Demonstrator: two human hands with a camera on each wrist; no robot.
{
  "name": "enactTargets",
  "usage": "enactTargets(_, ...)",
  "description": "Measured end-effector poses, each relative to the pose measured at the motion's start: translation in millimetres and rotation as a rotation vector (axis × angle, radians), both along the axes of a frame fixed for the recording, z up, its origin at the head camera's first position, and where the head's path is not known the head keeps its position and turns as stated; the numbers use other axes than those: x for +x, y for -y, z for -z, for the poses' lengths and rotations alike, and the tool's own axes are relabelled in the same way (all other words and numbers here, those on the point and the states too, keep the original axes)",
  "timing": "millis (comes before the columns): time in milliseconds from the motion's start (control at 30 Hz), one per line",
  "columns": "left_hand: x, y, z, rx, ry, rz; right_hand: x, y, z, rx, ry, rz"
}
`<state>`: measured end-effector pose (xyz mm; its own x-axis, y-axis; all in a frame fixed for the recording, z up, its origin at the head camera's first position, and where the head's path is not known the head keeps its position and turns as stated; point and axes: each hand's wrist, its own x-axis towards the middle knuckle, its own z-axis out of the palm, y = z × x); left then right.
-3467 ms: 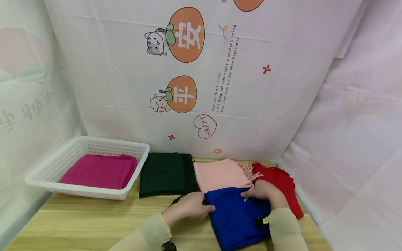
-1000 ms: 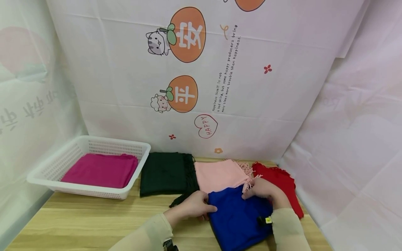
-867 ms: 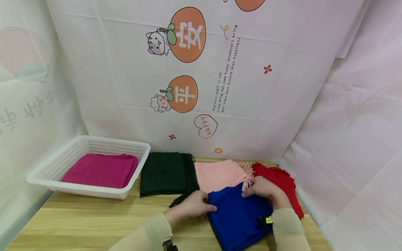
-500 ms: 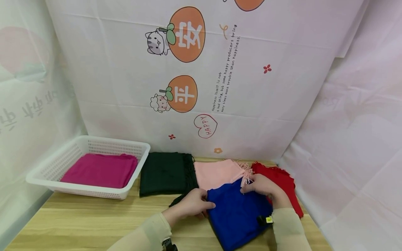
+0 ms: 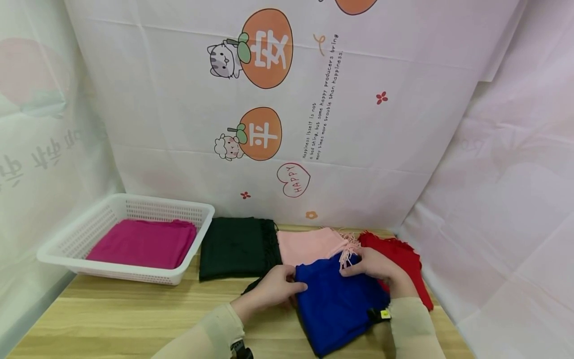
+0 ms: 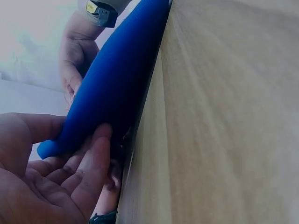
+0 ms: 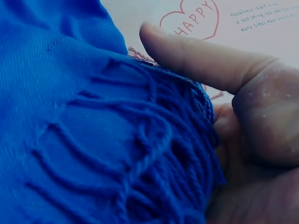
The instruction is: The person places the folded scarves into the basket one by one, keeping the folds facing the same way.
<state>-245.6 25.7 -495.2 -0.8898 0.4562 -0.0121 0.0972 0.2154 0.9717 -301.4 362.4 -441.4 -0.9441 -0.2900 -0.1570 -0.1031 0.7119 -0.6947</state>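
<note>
A folded blue scarf (image 5: 338, 304) lies between my two hands, its far edge overlapping the pink scarf (image 5: 309, 247). At its left far corner my left hand (image 5: 273, 288) grips the edge. The left wrist view shows the thumb over the blue scarf (image 6: 112, 70) and the fingers (image 6: 91, 182) beneath. My right hand (image 5: 376, 267) holds the far right corner; in the right wrist view its thumb (image 7: 201, 58) lies over the edge and the other fingers are partly hidden behind the blue fringe (image 7: 159, 154). Pink tassels (image 5: 346, 257) hang beside the right thumb.
A white basket (image 5: 121, 275) with a folded magenta scarf (image 5: 143, 244) stands at the left. Beside it lies a dark green fringed scarf (image 5: 233, 249). A red scarf (image 5: 403, 262) lies at the right, partly behind my right forearm. Printed sheets surround the wooden table (image 5: 134, 319).
Both hands have shifted slightly away from me with the blue scarf, which now covers more of the pink scarf. Its near edge has moved up in the head view.
</note>
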Motion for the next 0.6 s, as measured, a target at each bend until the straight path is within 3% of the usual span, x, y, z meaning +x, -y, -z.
enactTargets(367, -2.8, 2.6, -1.1, -0.01, -0.074, -0.04, 1.4, 0.7, -0.2, -0.036, -0.008, -0.048)
enactTargets(600, -5.4, 5.9, -1.4, -0.034, -0.162, -0.071, 0.5, 1.4, -1.8, -0.078, -0.007, -0.044)
